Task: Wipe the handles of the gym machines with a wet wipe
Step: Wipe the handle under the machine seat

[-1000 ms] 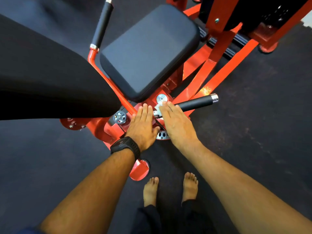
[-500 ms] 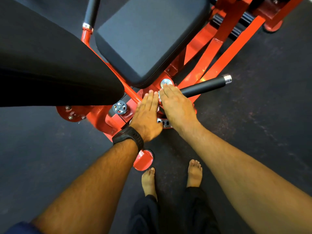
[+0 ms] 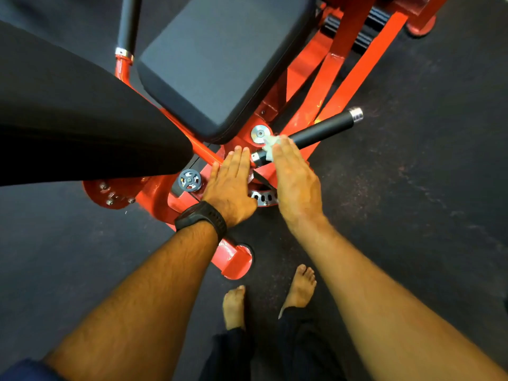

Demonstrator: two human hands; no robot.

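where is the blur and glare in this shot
Head view: slight motion blur softens the right hand and wipe; a bright glare patch sits on the orange frame beside the handle; the picture's edges look stretched by the wide lens.

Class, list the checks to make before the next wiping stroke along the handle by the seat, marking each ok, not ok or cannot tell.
1. The wet wipe lies between the right hand and the handle: ok.
2. Path to the metal cap unobstructed: ok.
3. The left hand rests flat on the red frame, clear of the stroke: ok.
4. Wipe damp enough: cannot tell.
5. The other handle, beyond the seat, wiped: cannot tell.
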